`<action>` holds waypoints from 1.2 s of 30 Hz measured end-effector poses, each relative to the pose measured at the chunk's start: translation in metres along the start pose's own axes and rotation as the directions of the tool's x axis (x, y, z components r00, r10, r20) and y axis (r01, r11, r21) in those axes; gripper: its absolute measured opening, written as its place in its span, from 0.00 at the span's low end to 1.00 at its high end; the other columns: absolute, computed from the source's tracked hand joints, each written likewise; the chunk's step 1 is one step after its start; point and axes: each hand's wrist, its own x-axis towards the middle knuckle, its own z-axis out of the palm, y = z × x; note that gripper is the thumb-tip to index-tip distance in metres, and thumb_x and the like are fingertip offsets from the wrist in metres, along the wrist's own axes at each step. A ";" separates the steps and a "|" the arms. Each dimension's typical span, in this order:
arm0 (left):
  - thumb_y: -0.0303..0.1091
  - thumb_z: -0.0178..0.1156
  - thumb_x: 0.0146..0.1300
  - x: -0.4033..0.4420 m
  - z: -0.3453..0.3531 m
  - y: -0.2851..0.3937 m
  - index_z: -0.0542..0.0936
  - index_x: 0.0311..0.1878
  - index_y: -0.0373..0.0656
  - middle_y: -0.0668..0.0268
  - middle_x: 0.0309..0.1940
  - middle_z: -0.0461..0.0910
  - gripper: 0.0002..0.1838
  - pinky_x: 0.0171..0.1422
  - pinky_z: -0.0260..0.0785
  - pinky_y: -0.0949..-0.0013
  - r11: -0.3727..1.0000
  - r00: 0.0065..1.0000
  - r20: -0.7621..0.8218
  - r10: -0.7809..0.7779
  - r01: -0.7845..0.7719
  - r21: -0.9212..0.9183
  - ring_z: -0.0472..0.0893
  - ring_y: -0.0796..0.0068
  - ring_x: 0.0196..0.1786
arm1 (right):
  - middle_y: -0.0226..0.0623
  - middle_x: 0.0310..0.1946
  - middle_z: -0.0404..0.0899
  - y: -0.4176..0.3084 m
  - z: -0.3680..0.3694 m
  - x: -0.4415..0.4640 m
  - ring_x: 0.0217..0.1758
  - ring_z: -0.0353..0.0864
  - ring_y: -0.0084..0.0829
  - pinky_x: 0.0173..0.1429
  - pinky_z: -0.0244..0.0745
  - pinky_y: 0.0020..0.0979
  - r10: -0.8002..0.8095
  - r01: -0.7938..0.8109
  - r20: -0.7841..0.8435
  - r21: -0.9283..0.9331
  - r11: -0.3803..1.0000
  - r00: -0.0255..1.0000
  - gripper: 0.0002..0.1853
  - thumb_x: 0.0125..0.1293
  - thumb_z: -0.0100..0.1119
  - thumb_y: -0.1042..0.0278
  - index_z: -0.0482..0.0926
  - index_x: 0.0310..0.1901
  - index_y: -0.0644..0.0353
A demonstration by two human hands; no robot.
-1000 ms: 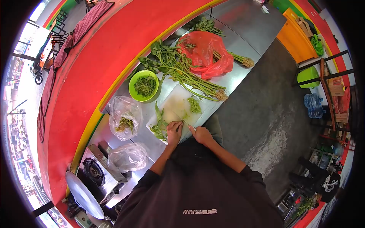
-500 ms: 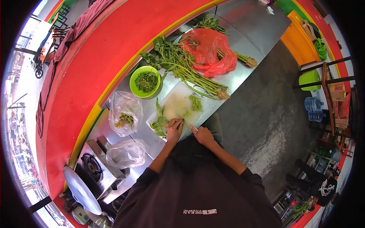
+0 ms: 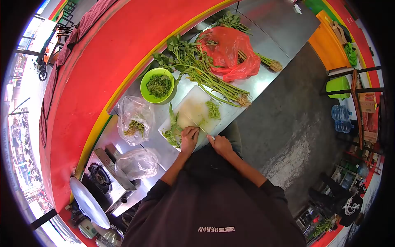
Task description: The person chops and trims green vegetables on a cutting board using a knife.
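Note:
My right hand (image 3: 221,145) grips the handle of a knife (image 3: 201,128), whose thin blade lies over the white cutting board (image 3: 188,103). Close by, my left hand (image 3: 189,139) has its fingers bent and pressed down on leafy green stems (image 3: 174,131) at the board's near left part. Its fingertips are beside the blade. A small heap of chopped green stems (image 3: 213,110) sits on the board's right side. Behind the board's left corner stands a lime-green bowl (image 3: 144,89) with chopped greens (image 3: 159,85) in it.
A bunch of long leafy stems with roots (image 3: 222,88) lies beyond the board, beside a red plastic bag (image 3: 236,49). Clear plastic bags (image 3: 138,164) rest on the metal counter at left, near a gas stove (image 3: 101,177). Someone in dark clothes (image 3: 339,197) is at far right.
The knife blade has tilted and more of its length shows above my left fingers. Both hands stay in nearly the same place, and the view has shifted slightly.

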 end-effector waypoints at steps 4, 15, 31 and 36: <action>0.22 0.72 0.62 0.000 0.000 0.002 0.89 0.43 0.39 0.63 0.40 0.85 0.07 0.52 0.70 0.59 1.000 1.000 -0.007 0.008 -0.008 -0.003 0.84 0.60 0.46 | 0.60 0.26 0.82 0.001 -0.001 0.001 0.33 0.85 0.62 0.39 0.81 0.60 -0.033 0.032 -0.022 -0.043 0.999 0.999 0.38 0.79 0.49 0.33 0.81 0.28 0.67; 0.22 0.72 0.63 0.000 0.001 0.003 0.88 0.43 0.38 0.62 0.40 0.86 0.06 0.54 0.71 0.59 0.999 1.000 0.010 -0.008 0.008 0.035 0.84 0.60 0.45 | 0.58 0.25 0.83 -0.007 -0.015 -0.003 0.31 0.85 0.61 0.38 0.81 0.58 0.007 -0.007 -0.022 0.003 1.000 1.000 0.39 0.78 0.50 0.32 0.82 0.28 0.66; 0.22 0.70 0.64 0.003 0.001 0.001 0.88 0.46 0.36 0.59 0.40 0.85 0.08 0.51 0.74 0.59 0.999 1.000 -0.015 0.012 -0.011 0.032 0.85 0.57 0.44 | 0.60 0.29 0.84 -0.010 -0.014 0.002 0.36 0.86 0.62 0.43 0.81 0.59 0.056 -0.056 0.023 0.017 0.998 0.998 0.40 0.78 0.49 0.31 0.85 0.30 0.67; 0.22 0.69 0.64 0.005 -0.002 0.006 0.88 0.47 0.37 0.59 0.41 0.85 0.08 0.51 0.73 0.58 0.999 1.000 -0.006 0.000 0.000 0.037 0.84 0.57 0.44 | 0.60 0.33 0.86 -0.013 -0.032 -0.003 0.42 0.88 0.62 0.49 0.83 0.58 0.096 -0.092 0.133 -0.039 0.995 0.986 0.41 0.79 0.44 0.29 0.87 0.36 0.67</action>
